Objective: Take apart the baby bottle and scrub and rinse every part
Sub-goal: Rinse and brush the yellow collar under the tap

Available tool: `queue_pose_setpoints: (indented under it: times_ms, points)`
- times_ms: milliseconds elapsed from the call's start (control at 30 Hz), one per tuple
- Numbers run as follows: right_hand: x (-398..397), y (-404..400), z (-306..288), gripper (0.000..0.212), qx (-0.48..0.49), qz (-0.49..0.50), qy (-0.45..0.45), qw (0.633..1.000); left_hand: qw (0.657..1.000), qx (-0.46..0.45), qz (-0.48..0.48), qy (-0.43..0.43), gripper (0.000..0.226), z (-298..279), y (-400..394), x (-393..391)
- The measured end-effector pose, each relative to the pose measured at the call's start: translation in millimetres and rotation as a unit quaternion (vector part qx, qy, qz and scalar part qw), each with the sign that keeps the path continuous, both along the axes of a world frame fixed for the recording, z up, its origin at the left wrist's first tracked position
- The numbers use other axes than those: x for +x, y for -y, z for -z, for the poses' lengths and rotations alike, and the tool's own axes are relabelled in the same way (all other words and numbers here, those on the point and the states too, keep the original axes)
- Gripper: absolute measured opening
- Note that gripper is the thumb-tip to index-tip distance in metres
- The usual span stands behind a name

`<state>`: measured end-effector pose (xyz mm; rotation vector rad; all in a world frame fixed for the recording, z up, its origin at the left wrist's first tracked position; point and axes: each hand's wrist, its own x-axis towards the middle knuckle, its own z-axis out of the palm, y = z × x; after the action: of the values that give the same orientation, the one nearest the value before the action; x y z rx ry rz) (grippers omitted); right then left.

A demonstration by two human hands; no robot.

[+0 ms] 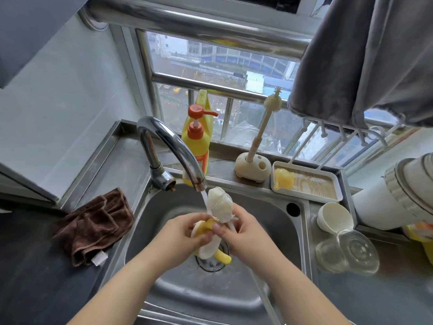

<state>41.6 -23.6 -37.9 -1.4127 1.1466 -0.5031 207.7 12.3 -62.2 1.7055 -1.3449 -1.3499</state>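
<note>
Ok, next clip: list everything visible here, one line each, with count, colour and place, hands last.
sink: one, steel, centre
tap: one, chrome, behind the sink, water running
bottle brush: one, white, under the stream, held in the hands
handle part: one, yellow and white, in the hands over the drain
soap bottle: one, yellow with orange pump, on the sill
small brush: one, cream, upright in its holder
tray: one, white, right of the holder
cup: one, white, right counter
clear bottle: one, lying on the right counter
cloth: one, brown, left counter
left hand: grips the handle part
right hand: grips the brush
</note>
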Motion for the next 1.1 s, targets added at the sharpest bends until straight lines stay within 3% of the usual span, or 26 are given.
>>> queue_pose_setpoints:
  times_ms: [67, 167, 400, 500, 600, 700, 833, 900, 967, 1033, 1100]
  points:
    - [-5, 2, -5, 0.035, 0.014, 0.026, 0.0, 1.0, 1.0, -0.002, -0.009, 0.013, 0.034, 3, -1, 6]
    - [-20, 9, 0, 0.043, 0.0, 0.039, -0.1, 0.994, 0.998, -0.006, -0.057, 0.0, 0.029, 5, -4, 14]
    - [-24, -2, 14, 0.04, -0.128, -0.142, -0.261, 0.946, 0.994, -0.02, -0.103, -0.033, 0.02, 6, -1, 17]
    - [-11, 7, 14, 0.043, -0.212, -0.253, -0.375, 0.866, 0.995, -0.019, -0.079, -0.055, 0.022, 2, 1, 14]
    - [-1, 16, 4, 0.047, -0.322, -0.278, -0.451, 0.785, 0.997, -0.014, -0.057, -0.052, 0.027, 0, 5, 17]
    - [3, 7, 3, 0.061, -0.373, -0.292, -0.456, 0.753, 0.996, -0.007, -0.06, -0.061, 0.025, 0, 11, 23]
    - [-1, 7, 5, 0.055, -0.34, -0.344, -0.41, 0.774, 0.995, -0.01, -0.083, -0.061, 0.027, 3, 9, 17]
    - [-2, 15, 3, 0.056, -0.402, -0.313, -0.413, 0.754, 0.993, -0.011, -0.087, -0.079, 0.027, 3, 9, 15]
    - [0, 16, 0, 0.061, -0.371, -0.299, -0.458, 0.75, 0.991, -0.018, -0.092, -0.096, 0.028, 2, 13, 17]
    - [3, 15, 5, 0.061, -0.332, -0.298, -0.448, 0.775, 0.989, -0.031, -0.101, -0.107, 0.029, 0, 18, 18]
    - [3, 13, 9, 0.056, -0.229, -0.317, -0.401, 0.829, 0.987, -0.036, -0.108, -0.111, 0.031, -1, 17, 15]
